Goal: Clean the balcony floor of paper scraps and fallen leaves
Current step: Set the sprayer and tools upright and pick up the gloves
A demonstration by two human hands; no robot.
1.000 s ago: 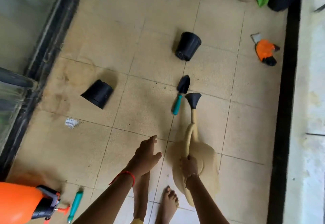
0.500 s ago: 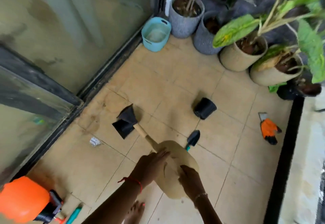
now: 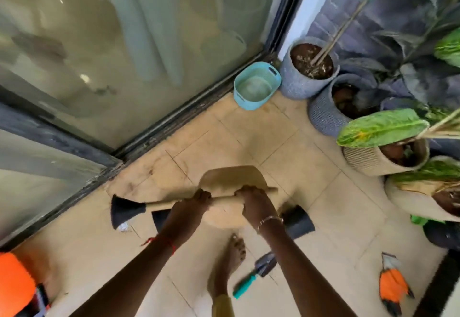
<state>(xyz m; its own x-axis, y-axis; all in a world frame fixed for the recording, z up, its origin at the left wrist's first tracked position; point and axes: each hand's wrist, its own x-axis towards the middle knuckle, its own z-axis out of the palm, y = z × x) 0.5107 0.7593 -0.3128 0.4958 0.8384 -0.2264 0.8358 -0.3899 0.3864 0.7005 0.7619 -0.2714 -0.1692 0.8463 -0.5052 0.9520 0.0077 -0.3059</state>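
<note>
Soft daylight, motion blur, wide-angle warping

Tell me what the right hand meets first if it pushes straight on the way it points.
The watering can that the right hand grips. Beyond it, the line seems to cross bare tiles toward the sliding door track, left of the teal basket, though depth is hard to judge.

The paper scrap [image 3: 123, 227] lies half under the black rose of the watering can [image 3: 231, 178] and is too smeared to make out. One black pot [image 3: 160, 218] is mostly hidden behind the left forearm, and a second black pot [image 3: 297, 221] behind the right wrist. The orange sprayer [image 3: 15, 282] is cut off at the left edge and a beige planter [image 3: 408, 199] at the right, the trowel [image 3: 258, 273] and orange glove [image 3: 393, 289] are blurred, and the left hand [image 3: 193, 206] and right hand [image 3: 254, 201] cover the can where they grip it.
</note>
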